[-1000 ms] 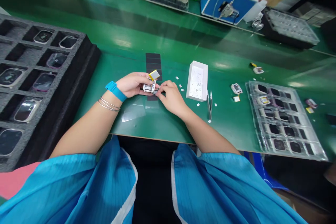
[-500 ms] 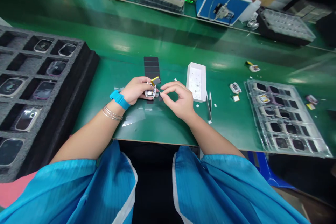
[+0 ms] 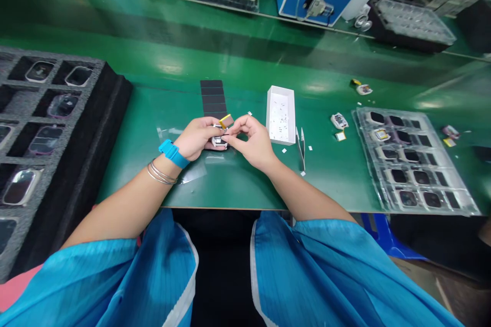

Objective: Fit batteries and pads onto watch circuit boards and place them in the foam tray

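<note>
My left hand (image 3: 198,138) is closed around a small silver watch case (image 3: 219,141) with a yellow-edged battery (image 3: 226,120) sticking up from it, held just above the green table (image 3: 238,184). My right hand (image 3: 251,142) meets it from the right, thumb and forefinger pinched at the case's top edge; what they pinch is too small to make out. A black strip of foam pads (image 3: 213,97) lies just behind both hands. A blue wristband and thin bangles sit on my left wrist.
A white open box (image 3: 281,115) stands right of my hands, with tweezers (image 3: 302,148) and small white scraps beside it. A clear tray of watch cases (image 3: 406,161) lies at the right. A black foam tray (image 3: 53,127) holding watch screens fills the left. Clear film (image 3: 192,171) lies near my left wrist.
My right hand pulled back from the case half a second ago, then returned to pinch at its top. The view shifted slightly, and both hands rose a little toward the foam strip.
</note>
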Demonstrator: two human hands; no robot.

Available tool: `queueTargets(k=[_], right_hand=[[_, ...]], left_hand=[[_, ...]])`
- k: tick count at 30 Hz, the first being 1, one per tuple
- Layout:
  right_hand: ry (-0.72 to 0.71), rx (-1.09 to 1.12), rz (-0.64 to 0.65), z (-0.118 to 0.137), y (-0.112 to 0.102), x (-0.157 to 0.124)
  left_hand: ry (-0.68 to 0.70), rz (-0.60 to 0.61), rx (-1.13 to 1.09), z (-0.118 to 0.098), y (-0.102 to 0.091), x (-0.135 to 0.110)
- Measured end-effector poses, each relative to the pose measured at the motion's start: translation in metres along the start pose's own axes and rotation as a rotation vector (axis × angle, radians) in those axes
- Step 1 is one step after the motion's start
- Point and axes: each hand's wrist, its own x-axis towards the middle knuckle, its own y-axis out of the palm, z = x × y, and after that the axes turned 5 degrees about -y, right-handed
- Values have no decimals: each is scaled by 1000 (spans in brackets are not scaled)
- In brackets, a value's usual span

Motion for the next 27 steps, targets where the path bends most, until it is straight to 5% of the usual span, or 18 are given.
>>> queueTargets(k=[4,9,12,19,24,27], right_hand=[[-18,-89,11,2,2,-3],[-197,-475,48,13,4,-7],[-222,-637,-41,14,-2,-2],[-23,-178,-3,-4,-16,10],[-110,-292,-144,2,-11,6],[-176,-377,-152,5,-9,4]], left_hand=[[2,-6,-7,0,1,-1],[8,-10,-28,1,1,-1],[22,-10,-31,1,1,-1],[42,73,9,1,-2,0],[13,196,-61,0,-5,0],[57,156,-20,2,-2,2]])
